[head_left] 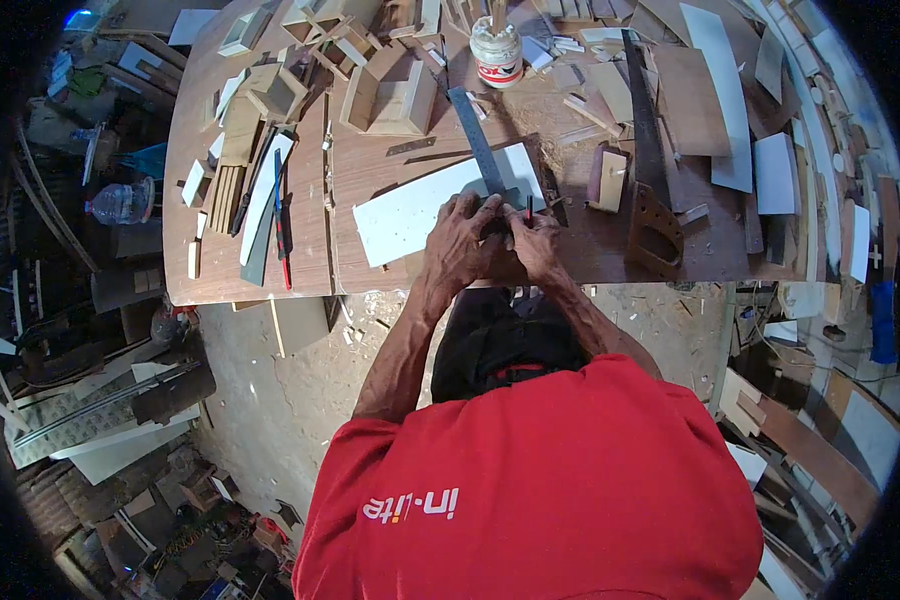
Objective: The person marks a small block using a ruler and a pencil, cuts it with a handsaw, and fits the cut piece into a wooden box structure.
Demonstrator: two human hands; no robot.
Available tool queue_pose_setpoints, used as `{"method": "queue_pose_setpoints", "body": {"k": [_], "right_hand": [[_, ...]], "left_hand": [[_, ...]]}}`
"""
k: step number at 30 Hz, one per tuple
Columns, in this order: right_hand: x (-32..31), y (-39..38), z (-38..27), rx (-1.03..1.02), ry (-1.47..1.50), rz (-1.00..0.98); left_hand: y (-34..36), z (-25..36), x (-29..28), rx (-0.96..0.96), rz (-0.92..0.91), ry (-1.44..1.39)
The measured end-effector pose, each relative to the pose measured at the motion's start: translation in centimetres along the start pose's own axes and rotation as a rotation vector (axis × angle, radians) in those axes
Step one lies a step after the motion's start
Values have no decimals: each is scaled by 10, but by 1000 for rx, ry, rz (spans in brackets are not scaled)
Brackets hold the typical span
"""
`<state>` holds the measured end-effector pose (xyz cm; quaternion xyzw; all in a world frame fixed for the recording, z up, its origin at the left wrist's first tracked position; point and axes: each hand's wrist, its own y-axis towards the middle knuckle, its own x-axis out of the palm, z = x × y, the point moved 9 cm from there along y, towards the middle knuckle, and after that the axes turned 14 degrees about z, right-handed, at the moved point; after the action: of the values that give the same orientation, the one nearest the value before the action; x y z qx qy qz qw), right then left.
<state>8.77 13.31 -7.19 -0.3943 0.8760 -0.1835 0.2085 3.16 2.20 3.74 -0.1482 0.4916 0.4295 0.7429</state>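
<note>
The white board [395, 225] is laid aslant on the worktable [290, 275], its near left corner brought close to the table's front edge. It is crossed by a metal ruler [475, 135], whose far end is carried past the board's back edge. The ruler's near end is pressed by the bent fingers of the left hand [458, 240]; whether anything is gripped beneath them cannot be told. A thin red stick [529, 208] is pinched by the fingers of the right hand [535, 242], close to the board's right end.

On the right, a gap is left before the wooden block [607, 178] and the saw [646, 130], whose handle is set near the front edge. On the left, a wider gap, crossed by a seam, is bounded by a red-and-blue tool [282, 220]. Behind, room is narrowed by wooden frames [395, 100] and a jar [497, 55].
</note>
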Motion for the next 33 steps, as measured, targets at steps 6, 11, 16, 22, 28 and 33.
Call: {"method": "queue_pose_setpoints", "body": {"k": [6,11,16,22,28,33], "right_hand": [[3,8,12,27,110,-1],[9,11,19,22,101,-5],[11,16,26,-6,81,-9],[11,29,46,-214,28,123],[5,9,11,-113,59,61],[9,11,20,-4,93,12]], "left_hand": [[3,8,-2,-8,-30,-4],[2,5,-4,13,-1,9],[4,6,-2,-13,-55,-4],[6,7,0,-3,-84,44],[3,6,0,29,-57,38],[5,7,0,21,-75,55]]}}
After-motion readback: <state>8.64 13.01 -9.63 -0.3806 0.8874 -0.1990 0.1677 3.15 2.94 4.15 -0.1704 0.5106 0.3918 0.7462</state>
